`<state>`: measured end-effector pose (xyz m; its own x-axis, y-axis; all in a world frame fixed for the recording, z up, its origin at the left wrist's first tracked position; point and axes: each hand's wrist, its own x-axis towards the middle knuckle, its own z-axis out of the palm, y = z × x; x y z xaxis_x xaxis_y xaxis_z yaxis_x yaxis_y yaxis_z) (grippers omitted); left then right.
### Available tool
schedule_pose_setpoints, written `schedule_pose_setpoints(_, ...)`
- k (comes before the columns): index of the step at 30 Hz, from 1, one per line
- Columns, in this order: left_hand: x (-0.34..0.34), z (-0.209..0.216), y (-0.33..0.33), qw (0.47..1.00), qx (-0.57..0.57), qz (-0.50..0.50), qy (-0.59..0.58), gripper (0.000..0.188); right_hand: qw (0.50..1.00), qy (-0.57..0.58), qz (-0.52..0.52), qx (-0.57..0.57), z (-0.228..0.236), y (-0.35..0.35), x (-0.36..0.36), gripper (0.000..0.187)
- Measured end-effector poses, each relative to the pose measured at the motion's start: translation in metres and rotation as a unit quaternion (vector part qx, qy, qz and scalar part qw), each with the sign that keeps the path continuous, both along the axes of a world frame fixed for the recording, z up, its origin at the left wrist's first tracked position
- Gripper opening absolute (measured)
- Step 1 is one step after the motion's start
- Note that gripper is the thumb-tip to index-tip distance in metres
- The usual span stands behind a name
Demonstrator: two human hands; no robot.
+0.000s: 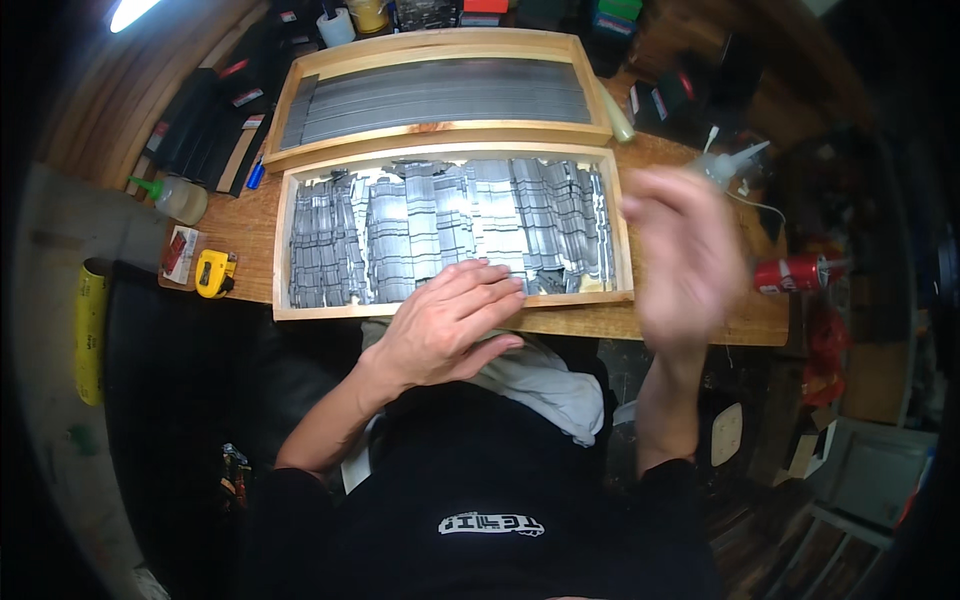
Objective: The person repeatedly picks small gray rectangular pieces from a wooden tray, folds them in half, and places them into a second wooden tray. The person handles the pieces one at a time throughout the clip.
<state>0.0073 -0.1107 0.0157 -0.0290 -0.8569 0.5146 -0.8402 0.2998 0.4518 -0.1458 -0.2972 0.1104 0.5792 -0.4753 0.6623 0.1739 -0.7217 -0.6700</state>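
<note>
A shallow wooden tray (pixel 281 240) lies before me on the wooden table, filled with silvery-grey segmented pieces (pixel 392 220) packed in rows. My left hand (pixel 450 322) rests over its near edge, fingers stretched out close together and thumb apart; no held object shows. Beyond the tray's right side, my right hand (pixel 690 260) is raised and smeared by motion, so its fingers and anything in them cannot be made out. Behind stands a second wooden tray (pixel 282 120) holding long dark grey strips (pixel 445 95).
To the left are a yellow tape measure (pixel 214 273), a green-tipped bottle (pixel 182 200), a blue pen (pixel 256 176) and black boxes (pixel 200 115). At the right sit a clear nozzle bottle (pixel 720 168) and a red can (pixel 790 274). A pale cloth (pixel 550 385) covers my lap.
</note>
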Motion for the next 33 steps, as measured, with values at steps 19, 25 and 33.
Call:
schedule_pose_setpoints(19,-0.009,-0.014,-0.014,0.999,-0.016,0.028,0.0,0.044,0.892,0.341,0.129,-0.266,-0.083,-0.051,0.108,0.018)
schedule_pose_setpoints(25,-0.009,-0.015,-0.016,0.999,-0.018,0.033,-0.021,0.045,0.909,0.354,0.153,-0.156,-0.083,-0.057,0.117,0.017)
schedule_pose_setpoints(33,-0.005,-0.013,-0.014,0.995,-0.05,-0.003,0.089,0.037,0.899,0.399,0.165,0.08,-0.063,-0.063,0.124,0.019)
